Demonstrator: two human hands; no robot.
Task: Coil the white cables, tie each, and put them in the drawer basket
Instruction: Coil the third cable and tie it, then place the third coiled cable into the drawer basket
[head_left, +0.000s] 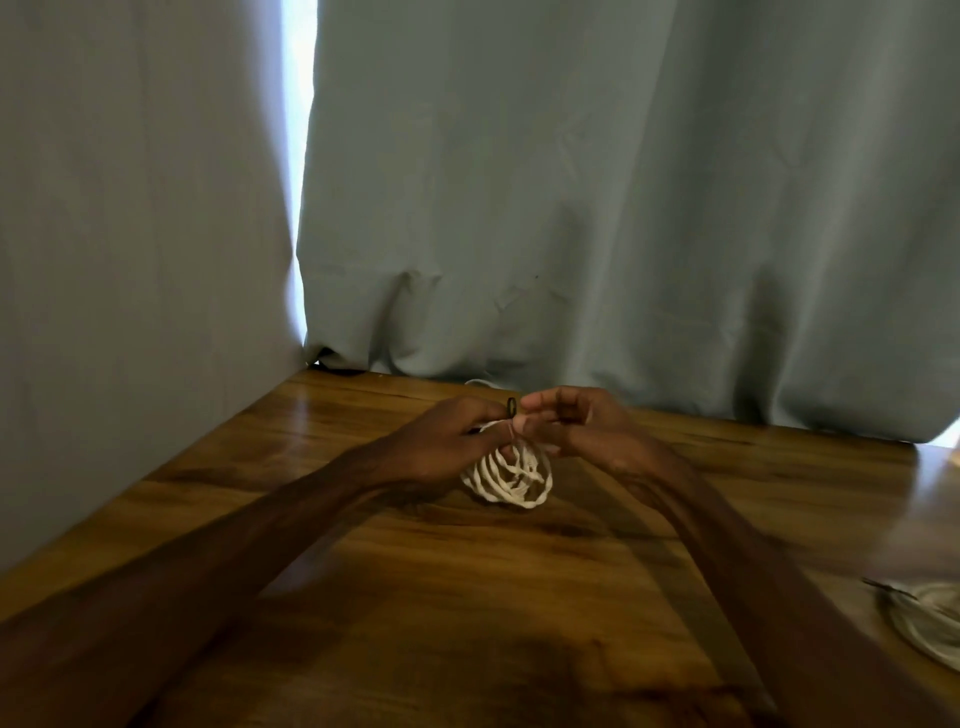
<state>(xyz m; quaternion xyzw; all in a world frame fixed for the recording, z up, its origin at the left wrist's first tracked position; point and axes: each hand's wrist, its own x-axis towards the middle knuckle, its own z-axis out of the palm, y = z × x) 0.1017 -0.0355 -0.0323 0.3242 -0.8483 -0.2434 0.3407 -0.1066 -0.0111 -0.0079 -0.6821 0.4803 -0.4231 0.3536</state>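
Observation:
A coiled white cable (511, 480) hangs in several loops just above the wooden table (467, 571), held between both hands. My left hand (447, 441) grips the top of the coil from the left, and a small dark end piece (510, 406) sticks up beside its fingertips. My right hand (582, 423) pinches the coil's top from the right, where a thin band or tie (513, 431) crosses the loops. The upper part of the coil is hidden by the fingers. The drawer basket is not in view.
A pale blue curtain (623, 208) hangs along the table's far edge, and a grey wall (130, 234) runs along the left side. Another blurred white coil (930, 623) lies at the right edge. A bit of white cable (480, 383) peeks from under the curtain.

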